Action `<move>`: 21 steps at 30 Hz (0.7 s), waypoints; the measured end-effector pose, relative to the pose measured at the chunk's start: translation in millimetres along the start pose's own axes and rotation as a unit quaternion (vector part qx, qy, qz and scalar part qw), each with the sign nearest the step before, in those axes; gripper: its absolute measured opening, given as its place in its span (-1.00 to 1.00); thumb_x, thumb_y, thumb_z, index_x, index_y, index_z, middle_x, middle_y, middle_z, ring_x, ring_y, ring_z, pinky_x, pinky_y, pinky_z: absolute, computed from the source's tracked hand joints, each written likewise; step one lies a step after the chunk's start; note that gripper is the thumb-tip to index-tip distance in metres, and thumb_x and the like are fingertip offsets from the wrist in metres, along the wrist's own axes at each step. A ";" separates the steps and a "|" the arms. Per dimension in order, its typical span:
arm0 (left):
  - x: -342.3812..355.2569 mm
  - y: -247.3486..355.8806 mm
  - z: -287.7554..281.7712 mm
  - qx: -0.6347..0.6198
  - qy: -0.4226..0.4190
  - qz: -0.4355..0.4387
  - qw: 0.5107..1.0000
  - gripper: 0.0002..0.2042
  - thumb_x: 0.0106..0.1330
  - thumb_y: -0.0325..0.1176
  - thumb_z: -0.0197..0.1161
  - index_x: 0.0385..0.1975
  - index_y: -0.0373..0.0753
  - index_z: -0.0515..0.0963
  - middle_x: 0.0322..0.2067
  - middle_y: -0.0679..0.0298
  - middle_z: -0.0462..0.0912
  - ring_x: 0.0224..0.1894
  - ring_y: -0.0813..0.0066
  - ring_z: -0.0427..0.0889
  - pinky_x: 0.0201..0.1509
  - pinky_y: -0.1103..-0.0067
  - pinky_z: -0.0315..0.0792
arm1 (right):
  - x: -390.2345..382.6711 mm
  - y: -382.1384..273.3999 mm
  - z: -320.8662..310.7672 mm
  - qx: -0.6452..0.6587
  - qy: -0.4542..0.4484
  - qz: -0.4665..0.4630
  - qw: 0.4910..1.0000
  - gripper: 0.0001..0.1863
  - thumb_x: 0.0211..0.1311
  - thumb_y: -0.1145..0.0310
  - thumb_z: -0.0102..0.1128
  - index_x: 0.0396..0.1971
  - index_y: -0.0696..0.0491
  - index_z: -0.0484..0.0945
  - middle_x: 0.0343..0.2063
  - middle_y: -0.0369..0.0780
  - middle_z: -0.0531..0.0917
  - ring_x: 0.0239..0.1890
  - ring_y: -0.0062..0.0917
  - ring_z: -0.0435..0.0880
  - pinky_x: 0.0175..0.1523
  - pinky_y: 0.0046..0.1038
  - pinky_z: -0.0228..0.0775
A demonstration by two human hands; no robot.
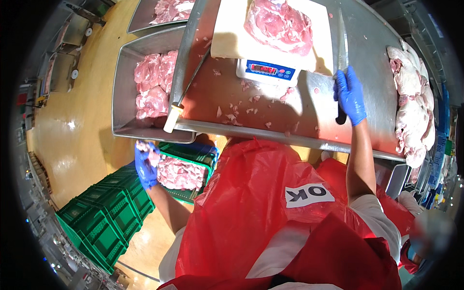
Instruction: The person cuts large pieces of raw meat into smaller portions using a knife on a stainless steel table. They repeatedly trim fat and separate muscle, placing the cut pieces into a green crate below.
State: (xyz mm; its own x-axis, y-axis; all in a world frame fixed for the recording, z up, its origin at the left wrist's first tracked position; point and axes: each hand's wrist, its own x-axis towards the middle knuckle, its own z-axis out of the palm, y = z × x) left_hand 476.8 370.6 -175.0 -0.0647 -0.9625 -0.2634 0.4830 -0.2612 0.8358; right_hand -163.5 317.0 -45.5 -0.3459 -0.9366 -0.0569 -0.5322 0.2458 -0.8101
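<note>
My left hand [146, 166], in a blue glove, is closed on small pink meat trimmings [153, 157] beside a green crate [210, 170] of similar pieces [181, 174]. On the steel table my right hand [351, 96], also blue-gloved, grips a knife [343, 41]; its handle is mostly hidden and the blade points to the far side. Left of the knife, a large piece of raw meat [279, 25] lies on a white board [227, 41]. That board rests on a digital scale [268, 71] with a lit red display.
A sharpening steel [173, 118] lies at the table's left edge. Metal tubs [126, 89] with meat stand to the left, and stacked green crates [104, 212] lower left. Pale meat pieces [411, 106] line the right side. Scraps dot the table [203, 108]. Another person [425, 237] is lower right.
</note>
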 end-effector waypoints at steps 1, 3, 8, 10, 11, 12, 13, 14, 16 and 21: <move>-22.8 -14.8 -66.4 0.103 0.070 -0.009 0.992 -0.59 0.17 -0.35 0.20 0.04 -0.25 0.38 -0.06 0.11 0.53 0.04 0.25 0.54 0.01 0.40 0.52 | 8.0 9.8 -6.2 0.026 -0.003 0.001 1.000 -0.74 0.50 0.21 0.00 -0.32 0.08 0.40 -0.64 -0.31 0.48 -0.67 -0.64 0.47 -0.55 -0.51 0.37; -45.8 -6.7 -68.3 0.527 0.197 -0.186 0.806 -0.53 0.24 -0.23 0.23 0.09 -0.35 0.38 0.03 0.00 0.53 0.10 0.15 0.53 0.16 0.36 0.46 | 27.9 21.9 -15.1 0.059 -0.009 0.010 0.998 -0.72 0.50 0.19 0.00 -0.33 0.09 0.39 -0.61 -0.30 0.48 -0.64 -0.63 0.49 -0.52 -0.50 0.39; 58.1 47.4 140.3 0.416 0.118 -0.004 0.902 -0.69 0.44 -0.37 0.13 0.09 -0.39 0.53 0.06 0.14 0.61 0.09 0.42 0.55 0.21 0.53 0.39 | 110.1 54.9 -5.3 0.290 -0.081 -0.008 0.954 -0.72 0.48 0.25 0.04 -0.08 0.17 0.49 -0.19 -0.18 0.62 -0.18 -0.50 0.62 -0.06 -0.40 0.54; 108.4 41.7 245.1 0.276 -0.059 0.078 0.956 -0.61 0.42 -0.29 0.18 0.20 -0.29 0.48 0.04 0.20 0.61 0.13 0.43 0.55 0.14 0.55 0.44 | 134.1 54.6 15.0 0.347 -0.084 0.004 0.934 -0.70 0.50 0.26 -0.02 -0.03 0.20 0.49 -0.11 -0.15 0.60 -0.09 -0.43 0.63 0.10 -0.27 0.56; 134.0 35.1 290.5 0.292 -0.086 0.064 0.950 -0.54 0.41 -0.27 0.20 0.25 -0.30 0.42 0.10 0.16 0.57 0.15 0.41 0.54 0.22 0.47 0.43 | 139.6 53.1 21.4 0.368 -0.079 0.038 0.926 -0.69 0.49 0.26 -0.02 -0.02 0.20 0.50 -0.13 -0.16 0.61 -0.10 -0.41 0.63 0.09 -0.28 0.56; 166.3 26.7 310.4 0.279 -0.144 0.063 0.947 -0.43 0.40 -0.20 0.20 0.34 -0.31 0.27 0.20 0.11 0.47 0.19 0.31 0.52 0.27 0.40 0.40 | 138.3 44.3 29.8 0.373 -0.095 0.035 0.922 -0.69 0.49 0.26 -0.02 -0.03 0.19 0.51 -0.15 -0.16 0.62 -0.14 -0.42 0.64 0.08 -0.29 0.56; 196.8 14.1 333.5 0.301 -0.161 0.064 0.938 -0.36 0.39 -0.15 0.22 0.38 -0.31 0.19 0.24 0.09 0.42 0.20 0.25 0.50 0.26 0.37 0.40 | 137.0 38.7 37.5 0.375 -0.105 0.033 0.920 -0.69 0.48 0.25 -0.01 -0.04 0.19 0.52 -0.16 -0.16 0.62 -0.17 -0.42 0.64 0.07 -0.31 0.56; 226.4 5.8 352.0 0.322 -0.178 0.066 0.927 -0.28 0.38 -0.10 0.24 0.41 -0.31 0.11 0.28 0.07 0.38 0.21 0.19 0.49 0.26 0.34 0.40 | 132.7 31.4 44.0 0.385 -0.095 0.037 0.917 -0.69 0.48 0.23 0.01 -0.07 0.18 0.54 -0.26 -0.21 0.61 -0.25 -0.48 0.62 -0.02 -0.39 0.55; 279.7 -12.0 388.9 0.412 -0.135 0.057 0.899 -0.05 0.25 0.07 0.34 0.47 -0.31 -0.04 0.34 -0.02 0.28 0.31 0.08 0.37 0.26 0.22 0.39 | 120.8 16.9 53.9 0.388 -0.089 0.045 0.916 -0.70 0.46 0.21 0.04 -0.12 0.16 0.57 -0.36 -0.25 0.60 -0.34 -0.57 0.58 -0.16 -0.48 0.52; 340.5 -36.5 464.0 0.422 -0.326 0.065 0.844 -0.14 0.17 -0.09 0.42 0.42 -0.28 0.16 0.30 0.06 0.37 0.33 0.29 0.34 0.39 0.45 0.25 | 105.7 21.3 72.6 0.334 -0.051 -0.025 0.941 -0.72 0.47 0.21 0.02 -0.12 0.14 0.54 -0.38 -0.29 0.59 -0.37 -0.63 0.50 -0.15 -0.49 0.46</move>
State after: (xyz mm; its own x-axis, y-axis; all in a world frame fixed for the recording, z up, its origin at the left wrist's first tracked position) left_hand 32.0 18.5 -71.7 -0.6581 -0.7511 -0.0528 -0.2527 0.1543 0.9551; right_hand -155.3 205.1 -111.2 -0.2394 -0.9702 -0.0369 0.0701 0.0207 -0.9973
